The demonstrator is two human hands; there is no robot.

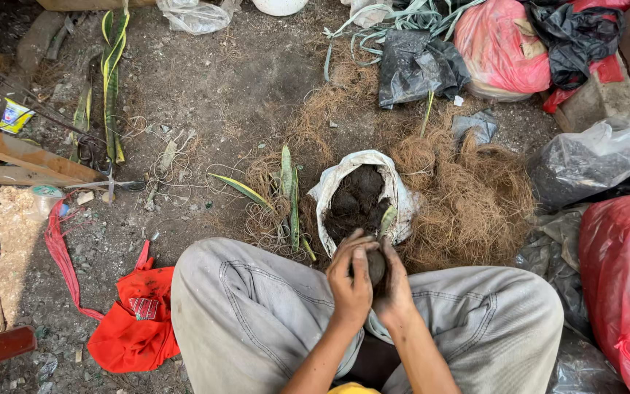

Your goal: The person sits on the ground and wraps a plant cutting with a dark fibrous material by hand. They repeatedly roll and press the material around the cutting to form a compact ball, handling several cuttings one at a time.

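Seated person, knees in grey trousers [257, 314] spread to either side. Left hand [351, 281] and right hand [395, 288] are cupped together, fingers closed around a ball of dark soil [377, 266] pressed between the palms; a green leaf [387, 219] rises from the ball. The ball sits just in front of the knees, at the near rim of a white sack [395, 190]. The sack stands open with its edge rolled down and is filled with dark soil [355, 201]. Brown coconut fibre [468, 197] lies heaped around and to the right of the sack; long green leaves [289, 190] lie on the ground to its left. At near left, a red cloth bag [136, 328] with a small pale label lies flat on the earth. At right, a red plastic bag [621, 277] bearing a light-blue rectangular label, and above it a clear bag [599, 153] of dark material. Farther off, a black plastic bag [413, 66] and a full red bag [501, 47]; at far left, a small yellow-and-blue packet [14, 115]
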